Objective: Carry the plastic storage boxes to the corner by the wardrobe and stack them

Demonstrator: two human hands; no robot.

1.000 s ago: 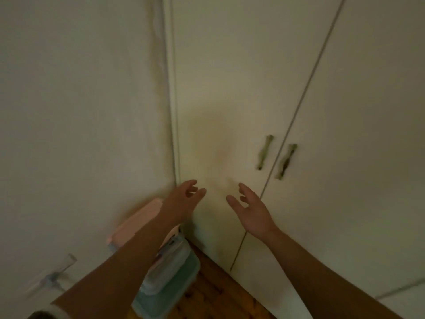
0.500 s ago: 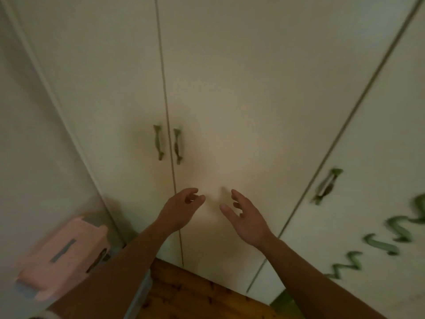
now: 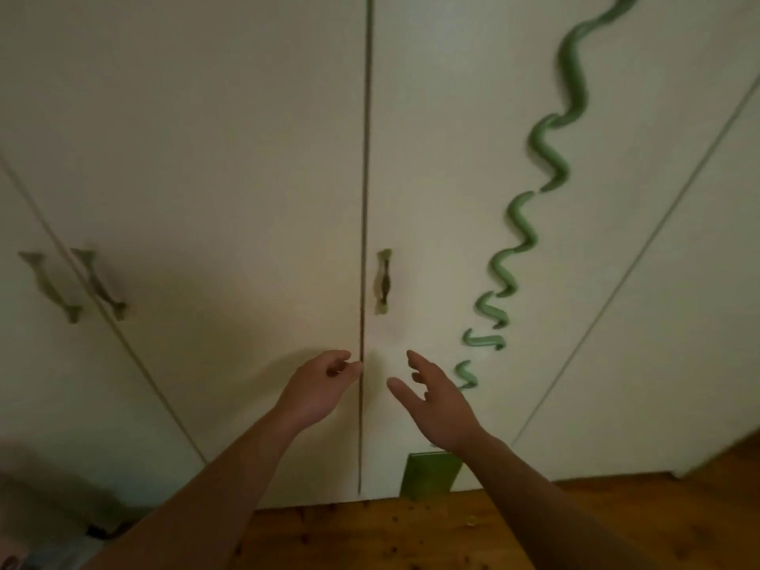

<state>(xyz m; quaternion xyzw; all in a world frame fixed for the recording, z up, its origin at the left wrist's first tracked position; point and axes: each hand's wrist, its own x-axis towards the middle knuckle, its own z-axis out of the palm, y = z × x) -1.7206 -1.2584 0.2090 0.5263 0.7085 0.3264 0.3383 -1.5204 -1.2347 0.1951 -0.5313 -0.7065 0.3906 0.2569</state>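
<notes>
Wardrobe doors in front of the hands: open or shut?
Shut. The two doors lie flush, with only a thin seam between them.

Wardrobe (image 3: 246, 158): cream doors. Squiggle (image 3: 523, 224) on it: green, wavy. Handles (image 3: 383, 281): olive. Floor (image 3: 411, 536) below wardrobe: brown, dark-speckled.

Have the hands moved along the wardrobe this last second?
Yes, rightward: the paired door handles, earlier right of the left hand and right hand, now sit far left.

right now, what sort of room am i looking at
Likely a bedroom at home: tall pale wardrobe doors with small handles, a green wavy decoration on one door, and a wooden floor below.
</notes>
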